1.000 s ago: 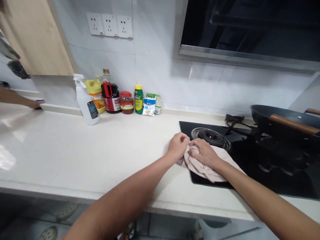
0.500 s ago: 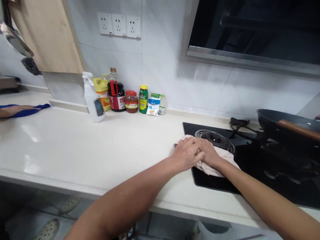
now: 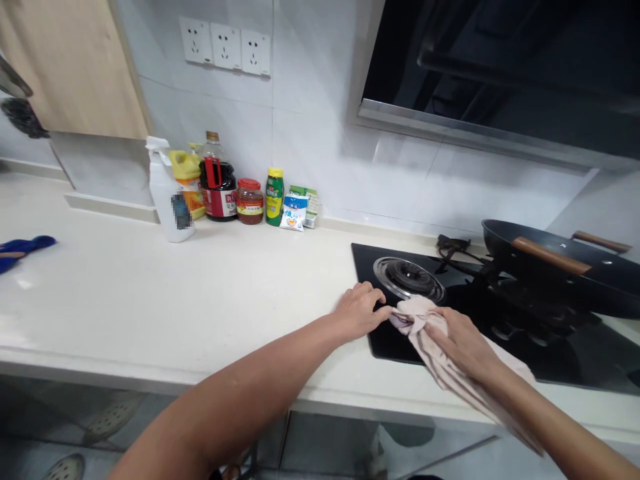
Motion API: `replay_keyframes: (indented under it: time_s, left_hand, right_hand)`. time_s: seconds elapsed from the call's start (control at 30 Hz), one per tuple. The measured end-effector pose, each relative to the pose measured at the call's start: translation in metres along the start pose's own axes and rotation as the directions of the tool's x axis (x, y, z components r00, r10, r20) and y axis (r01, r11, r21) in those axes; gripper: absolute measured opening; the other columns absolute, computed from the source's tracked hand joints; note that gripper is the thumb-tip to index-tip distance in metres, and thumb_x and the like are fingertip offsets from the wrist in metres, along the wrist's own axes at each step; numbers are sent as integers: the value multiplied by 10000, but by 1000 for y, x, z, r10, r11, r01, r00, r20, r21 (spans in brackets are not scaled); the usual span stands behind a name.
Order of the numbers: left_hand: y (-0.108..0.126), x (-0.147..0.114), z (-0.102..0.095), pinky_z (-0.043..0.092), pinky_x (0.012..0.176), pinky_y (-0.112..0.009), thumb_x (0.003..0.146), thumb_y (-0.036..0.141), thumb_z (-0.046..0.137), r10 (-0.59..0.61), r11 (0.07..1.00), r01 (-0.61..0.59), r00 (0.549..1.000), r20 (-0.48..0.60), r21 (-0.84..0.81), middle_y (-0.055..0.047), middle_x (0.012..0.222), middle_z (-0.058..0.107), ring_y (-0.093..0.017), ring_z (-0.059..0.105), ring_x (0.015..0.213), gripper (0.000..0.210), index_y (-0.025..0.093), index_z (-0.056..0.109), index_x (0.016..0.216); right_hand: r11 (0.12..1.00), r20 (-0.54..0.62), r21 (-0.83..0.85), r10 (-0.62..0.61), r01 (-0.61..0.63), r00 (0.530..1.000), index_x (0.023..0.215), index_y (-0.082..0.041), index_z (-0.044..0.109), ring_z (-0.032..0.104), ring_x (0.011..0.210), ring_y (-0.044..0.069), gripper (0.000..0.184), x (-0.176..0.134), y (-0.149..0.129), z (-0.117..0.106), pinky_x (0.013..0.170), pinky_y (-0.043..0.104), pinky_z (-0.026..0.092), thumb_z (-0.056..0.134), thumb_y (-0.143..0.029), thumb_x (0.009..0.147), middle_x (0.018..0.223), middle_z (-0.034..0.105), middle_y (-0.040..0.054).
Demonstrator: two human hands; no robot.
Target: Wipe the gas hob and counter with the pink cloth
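Observation:
A pale pink cloth (image 3: 440, 340) lies bunched over the front left part of the black glass gas stove (image 3: 390, 347), its loose end trailing over the counter's front edge. My right hand (image 3: 463, 340) grips it from above, thumb and fingers closed on the folds. My left hand (image 3: 357, 310) is at the stove's left edge, fingers bent and apart from the thumb, with a gap between them. Its thumb tip is right at the cloth's left corner. Behind the cloth is the left burner (image 3: 410, 275), now mostly uncovered.
A black wok (image 3: 560, 267) with wooden handles sits on the right of the stove. Along the wall stand a white spray bottle (image 3: 170, 200), a dark sauce bottle (image 3: 219, 187), a red-lidded jar (image 3: 250, 203), a green bottle (image 3: 275, 200) and a small packet (image 3: 294, 213). The range hood (image 3: 480, 140) hangs above.
The cloth, flat under both stacked hands before, is now gathered up. My right hand has drawn back to the right with it, and my left hand has separated from the right.

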State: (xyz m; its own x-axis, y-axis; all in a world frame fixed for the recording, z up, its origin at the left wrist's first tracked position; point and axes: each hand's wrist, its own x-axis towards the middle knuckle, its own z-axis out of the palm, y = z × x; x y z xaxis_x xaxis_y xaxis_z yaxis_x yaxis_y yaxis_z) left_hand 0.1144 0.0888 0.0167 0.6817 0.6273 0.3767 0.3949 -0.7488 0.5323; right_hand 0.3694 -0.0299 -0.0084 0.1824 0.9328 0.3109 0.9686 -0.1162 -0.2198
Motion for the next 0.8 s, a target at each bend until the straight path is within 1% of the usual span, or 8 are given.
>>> replay_keyframes:
  time_s: [0.13, 0.23, 0.37, 0.5, 0.63, 0.67, 0.7, 0.8]
  left_hand:
    - [0, -2, 4, 474, 960, -434, 917, 435, 585, 38, 998, -41, 997, 60, 57, -65, 1099, 617, -270, 541, 1097, 275, 225, 671, 1075]
    - [4, -4, 5, 468, 952, -450, 909, 439, 591, 73, 991, -83, 992, 102, 106, -85, 1126, 602, -290, 516, 1108, 318, 211, 676, 1115]
    - [9, -7, 3, 462, 934, -438, 934, 458, 564, 87, 978, -117, 981, 174, 172, -102, 1153, 576, -286, 506, 1088, 363, 195, 674, 1159]
    - [10, -6, 2, 460, 906, -420, 957, 484, 526, 91, 967, -139, 972, 219, 214, -100, 1138, 574, -281, 503, 1055, 381, 208, 666, 1179]
    - [9, -5, 1, 465, 884, -441, 967, 505, 499, 110, 963, -166, 962, 249, 213, -120, 1149, 579, -304, 504, 1067, 405, 209, 670, 1182]
    - [9, -5, 0, 465, 885, -449, 967, 506, 497, 114, 962, -170, 960, 254, 212, -127, 1157, 581, -312, 504, 1080, 411, 206, 670, 1189]
    - [9, -5, -1, 464, 888, -455, 967, 507, 496, 111, 962, -170, 958, 263, 213, -134, 1170, 581, -319, 503, 1095, 419, 204, 668, 1200]
    - [11, -4, -6, 455, 915, -468, 977, 510, 477, 86, 962, -163, 943, 321, 220, -146, 1235, 568, -328, 488, 1148, 451, 199, 646, 1257]
  right_hand:
    - [967, -37, -202, 154, -159, 987, 1168, -152, 603, 640, 1045, 352, 476, 31, 27, 5, 925, 464, 470, 346, -487, 949, 1118, 682, 190]
    - [918, -64, -282, 272, -279, 960, 1196, -113, 587, 650, 1021, 371, 511, 56, 44, 10, 869, 458, 474, 330, -488, 963, 1091, 678, 225]
    - [854, -102, -291, 421, -431, 901, 1256, -81, 573, 635, 1079, 420, 540, 87, 65, 17, 885, 487, 456, 327, -465, 967, 1125, 651, 276]
    - [815, -101, -254, 514, -521, 852, 1320, -100, 564, 605, 1164, 436, 548, 111, 83, 17, 910, 499, 440, 308, -435, 971, 1206, 613, 322]
    - [763, -103, -230, 598, -604, 795, 1327, -71, 570, 588, 1194, 456, 584, 126, 91, 14, 928, 525, 444, 333, -447, 947, 1256, 593, 341]
    - [760, -104, -229, 603, -609, 791, 1323, -71, 573, 592, 1190, 454, 590, 127, 92, 14, 932, 527, 446, 343, -457, 941, 1257, 593, 339]
    - [766, -100, -234, 593, -598, 799, 1313, -74, 582, 601, 1177, 451, 591, 127, 92, 14, 928, 529, 449, 347, -466, 937, 1246, 599, 336]
    - [812, -81, -250, 526, -528, 847, 1248, -94, 619, 629, 1116, 443, 569, 116, 92, 15, 899, 534, 457, 332, -472, 934, 1171, 636, 304]
